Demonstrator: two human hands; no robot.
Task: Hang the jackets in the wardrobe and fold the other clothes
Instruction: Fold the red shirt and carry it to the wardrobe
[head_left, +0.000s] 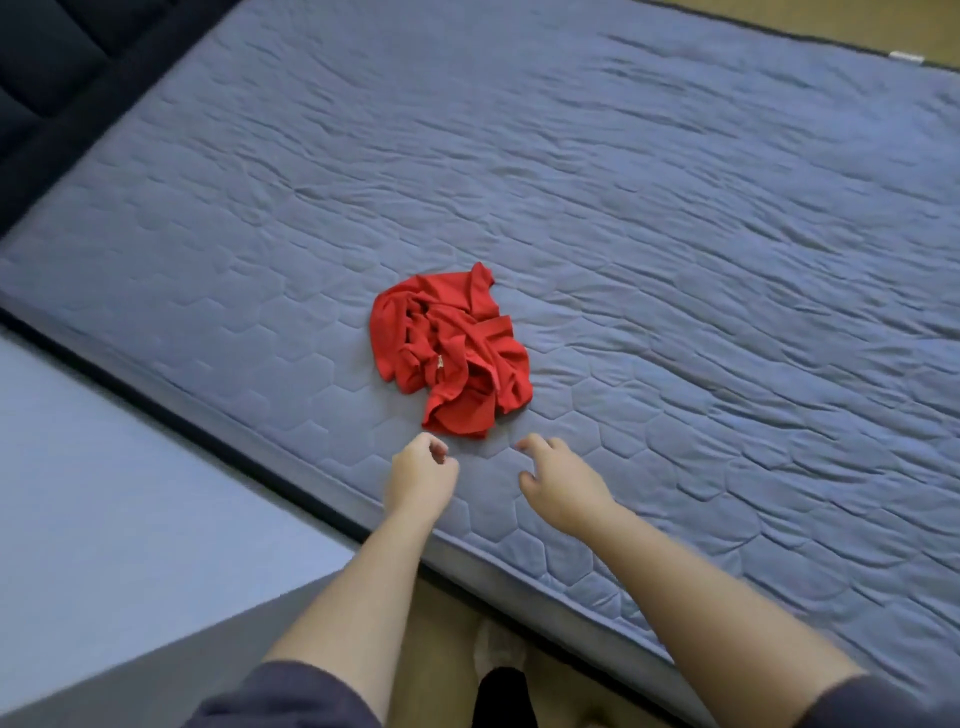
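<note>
Both hands hung over the near edge of the bed, empty and apart from each other. I saw the left hand (421, 470) with its fingers loosely curled around nothing, and the right hand (563, 486) palm down, fingers loosely bent and slightly spread. Neither touched the red garment (452, 353), which lay crumpled in a heap on the mattress (727, 260), just beyond the fingertips at their 12 o'clock. The mattress cover was blue-grey, quilted in hexagons and wrinkled toward 2 o'clock. A dark padded headboard (47, 78) sat at 10 o'clock. Wooden floor (447, 613) showed at 6 o'clock between the forearms, with what looked like a socked foot (498, 649), blurred, on it.
</note>
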